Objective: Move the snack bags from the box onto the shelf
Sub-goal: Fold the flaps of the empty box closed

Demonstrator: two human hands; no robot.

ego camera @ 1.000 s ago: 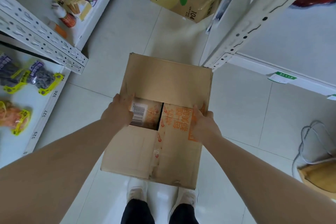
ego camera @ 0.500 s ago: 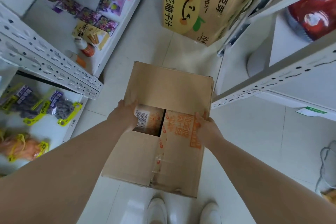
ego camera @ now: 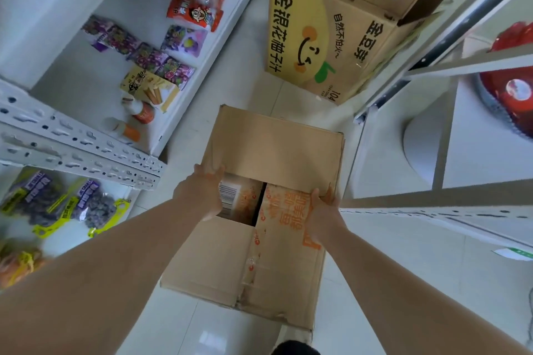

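The box [ego camera: 277, 150] has moved forward; left hand [ego camera: 202, 192] and right hand [ego camera: 323, 217] fingers [ego camera: 329, 192] grip its sides.

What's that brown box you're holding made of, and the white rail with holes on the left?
The box looks like plain brown cardboard, matte: creased flaps, frayed edges. The rail seems painted metal, smooth white, punched with slots.

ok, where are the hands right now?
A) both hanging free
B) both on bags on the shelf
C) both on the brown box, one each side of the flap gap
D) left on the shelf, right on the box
C: the left hand holds the cardboard box at the left of the flap gap, and the right hand holds it at the right flap.
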